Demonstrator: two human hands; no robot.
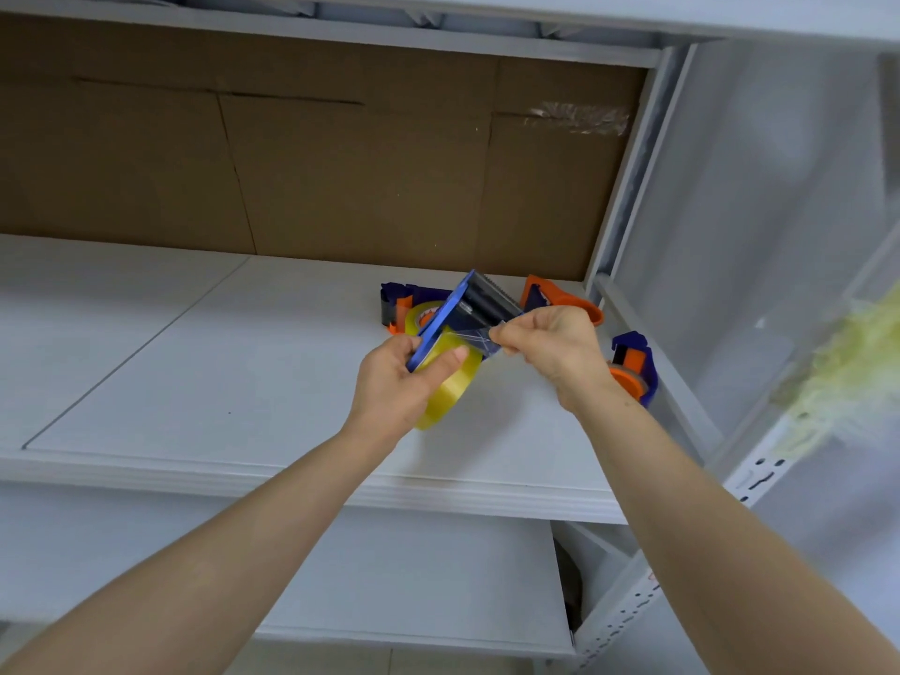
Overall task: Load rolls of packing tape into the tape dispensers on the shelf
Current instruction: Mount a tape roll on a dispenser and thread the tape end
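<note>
Above the white shelf (204, 362) my left hand (399, 382) grips a blue tape dispenser (467, 304) with a yellowish roll of clear packing tape (453, 387) seated in it, thumb lying over the roll. My right hand (545, 343) pinches the loose clear tape end (479, 336) beside the dispenser's dark toothed head. On the shelf behind lie a blue and orange dispenser holding a roll (409, 309), an orange dispenser (560, 297) and, to the right, another blue and orange dispenser (633, 367).
Brown cardboard (316, 163) backs the shelf bay. A grey metal upright (628, 187) and a translucent side panel close the right side. A lower white shelf (389, 577) sits beneath. The left half of the shelf surface is bare.
</note>
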